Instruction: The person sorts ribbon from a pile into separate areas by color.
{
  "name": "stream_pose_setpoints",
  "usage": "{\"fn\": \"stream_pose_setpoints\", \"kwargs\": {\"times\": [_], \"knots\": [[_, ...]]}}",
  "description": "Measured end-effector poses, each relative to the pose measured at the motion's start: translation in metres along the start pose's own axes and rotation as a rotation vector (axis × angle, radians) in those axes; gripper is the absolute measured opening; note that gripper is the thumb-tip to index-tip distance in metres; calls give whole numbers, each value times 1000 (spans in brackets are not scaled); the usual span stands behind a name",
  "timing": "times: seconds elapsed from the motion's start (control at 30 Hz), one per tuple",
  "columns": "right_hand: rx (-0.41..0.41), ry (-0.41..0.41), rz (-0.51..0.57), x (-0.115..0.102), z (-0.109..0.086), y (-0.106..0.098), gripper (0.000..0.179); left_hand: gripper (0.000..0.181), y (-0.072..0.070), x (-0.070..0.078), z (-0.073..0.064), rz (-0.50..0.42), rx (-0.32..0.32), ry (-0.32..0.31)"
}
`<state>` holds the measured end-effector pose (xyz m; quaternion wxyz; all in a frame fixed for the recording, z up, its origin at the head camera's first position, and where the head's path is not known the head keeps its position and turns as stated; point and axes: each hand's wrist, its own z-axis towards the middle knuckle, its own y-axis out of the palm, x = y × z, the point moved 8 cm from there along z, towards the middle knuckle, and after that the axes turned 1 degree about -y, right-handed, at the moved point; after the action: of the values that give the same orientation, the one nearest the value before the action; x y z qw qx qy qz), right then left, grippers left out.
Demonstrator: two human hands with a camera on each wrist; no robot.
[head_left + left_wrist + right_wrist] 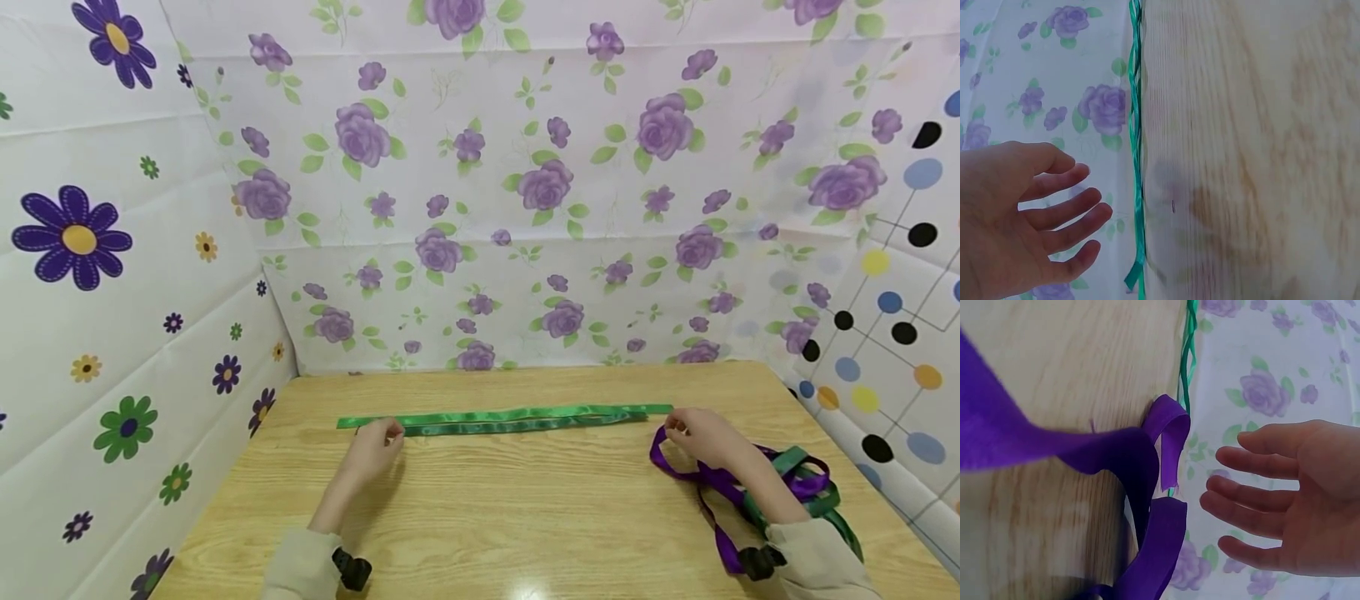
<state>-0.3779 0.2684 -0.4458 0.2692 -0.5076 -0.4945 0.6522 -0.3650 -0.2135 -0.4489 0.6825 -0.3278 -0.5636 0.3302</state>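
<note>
Two ribbons lie side by side across the table, a bright green ribbon (442, 417) behind and a dark green ribbon (487, 428) in front. Toward the right they lie close together and partly overlap. My left hand (371, 450) hovers by the left end of the dark green ribbon. Its fingers are loosely bent and apart in the left wrist view, holding nothing. Near the ribbons' right end is my right hand (708, 437), over a purple ribbon (663, 458). The right wrist view shows its fingers (1244, 519) spread and relaxed, with nothing between them.
A loose heap of purple and dark green ribbon (825, 502) lies at the right of the wooden table (510, 508), partly under my right forearm. Flowered cloth (495, 208) hangs behind the table, with more patterned cloth on both sides.
</note>
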Motion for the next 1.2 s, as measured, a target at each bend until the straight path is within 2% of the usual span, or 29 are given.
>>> {"fn": "stream_pose_setpoints", "kwargs": {"times": [0.27,0.4,0.67,0.93,1.2], "knots": [[51,-17,-101,4,0,-6,14,22,11,19,-3,-28,-89,30],[75,-40,-94,5,-5,-10,14,24,17,28,-7,-28,-135,56],[71,-47,-59,13,-19,-14,11,26,28,46,-13,-32,-219,125],[51,0,-19,26,-28,-11,15,26,35,54,-18,2,-229,186],[109,-35,-56,29,-39,-15,12,33,44,59,-22,-18,-262,190]]}}
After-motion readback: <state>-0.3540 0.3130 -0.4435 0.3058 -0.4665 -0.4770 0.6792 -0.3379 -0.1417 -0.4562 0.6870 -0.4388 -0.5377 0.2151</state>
